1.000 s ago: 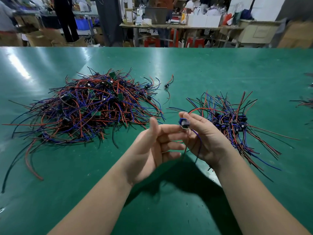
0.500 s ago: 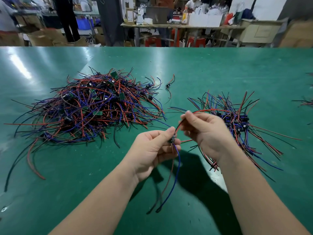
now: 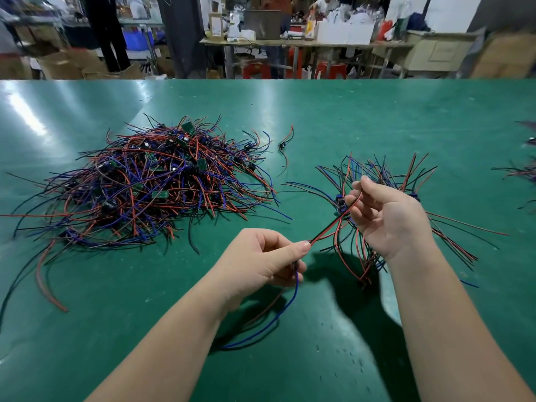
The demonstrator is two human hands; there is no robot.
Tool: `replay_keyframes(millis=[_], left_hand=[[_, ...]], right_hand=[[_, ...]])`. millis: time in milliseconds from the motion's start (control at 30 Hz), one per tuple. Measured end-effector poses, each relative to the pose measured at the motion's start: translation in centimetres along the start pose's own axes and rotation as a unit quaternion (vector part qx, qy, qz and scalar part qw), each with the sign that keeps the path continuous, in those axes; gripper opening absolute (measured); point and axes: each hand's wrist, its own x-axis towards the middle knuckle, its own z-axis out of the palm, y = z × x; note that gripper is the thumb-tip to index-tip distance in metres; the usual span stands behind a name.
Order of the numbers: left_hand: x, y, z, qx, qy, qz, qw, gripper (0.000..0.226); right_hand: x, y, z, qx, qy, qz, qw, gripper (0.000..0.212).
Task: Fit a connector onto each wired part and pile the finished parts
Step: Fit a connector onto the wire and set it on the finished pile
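Right hand point(image 3: 388, 216) drew away; wire pair point(image 3: 333, 225) taut to left hand point(image 3: 258, 261) fingers point(image 3: 300, 247).

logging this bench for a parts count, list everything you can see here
table: one, green, fills most of the view
big pile of wired parts: one, red, blue and black wires with small green boards, left
smaller pile of wired parts: one, same wire colours, right, partly behind the right grip
loose wired part: one, red and black, between the piles, farther back
stray wires: a few, dark and red, right edge, cut off
held wired part: one, red and black pair stretched between both grips, blue tail hanging below the left
benches: count unclear, blurred, beyond the table
left grip: one, bare hand, low centre, pinches the held part
right grip: one, bare hand, right of centre, pinches the pair's far end
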Motion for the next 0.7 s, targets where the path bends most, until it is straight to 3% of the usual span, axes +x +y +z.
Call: replay_keyframes(millis=[200, 300, 367, 433, 500, 600, 633, 700], left_hand=[[-0.4, -0.2, -0.4, 0.032, -0.056, -0.031, 0.997, 0.023], [0.1, 0.0, -0.4, -0.065, 0.012, -0.021, 0.998, 0.03], [0.9, 0.2, -0.8, -0.148, 0.119, 0.004, 0.982, 0.034], [1.4, 0.2, -1.4, -0.189, 0.189, 0.023, 0.963, 0.035], [1.5, 0.0, -1.5, -0.186, 0.213, 0.027, 0.959, 0.033], [1.4, -0.4, -0.8, -0.16, 0.217, 0.038, 0.962, 0.029], [1.3, -0.5, -0.6, -0.153, 0.214, 0.045, 0.964, 0.031], [1.2, -0.4, -0.3, -0.148, 0.196, 0.06, 0.967, 0.033]], right_hand=[[0.5, 0.2, -0.3, -0.1, 0.013, -0.048, 0.994, 0.032], [0.9, 0.6, -0.5, -0.142, 0.027, -0.088, 0.986, 0.038], [0.8, 1.0, -0.3, -0.264, 0.033, -0.146, 0.953, 0.034], [-0.1, 1.8, 0.7, -0.342, -0.073, -0.188, 0.918, 0.014], [-1.2, 3.3, 1.8, -0.388, -0.203, -0.199, 0.877, 0.017], [-2.3, 5.5, 3.3, -0.493, -0.238, -0.29, 0.785, 0.027], [-2.4, 5.7, 3.6, -0.492, -0.222, -0.307, 0.784, 0.028], [-2.5, 5.6, 3.7, -0.452, -0.193, -0.304, 0.816, 0.025]])
